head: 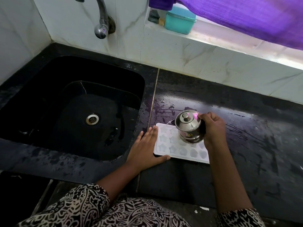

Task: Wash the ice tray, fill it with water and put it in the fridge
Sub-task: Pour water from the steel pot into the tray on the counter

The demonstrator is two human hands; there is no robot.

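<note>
A white ice tray (pixel 170 145) with star-shaped and flower-shaped cells lies flat on the black counter (pixel 246 145), just right of the sink. My left hand (pixel 147 148) rests flat against the tray's left edge, fingers spread, thumb along its front edge. My right hand (pixel 212 126) grips a small steel lidded pot (pixel 188 126), tilted to the left over the tray's far part. A thin stream of water runs from its spout onto the tray's far left corner.
The black sink (pixel 73 102) with a steel drain (pixel 92 119) lies to the left, under a wall tap (pixel 102 22). The counter is wet around the tray. A teal box (pixel 180 20) sits on the window ledge beneath a purple curtain (pixel 246 17).
</note>
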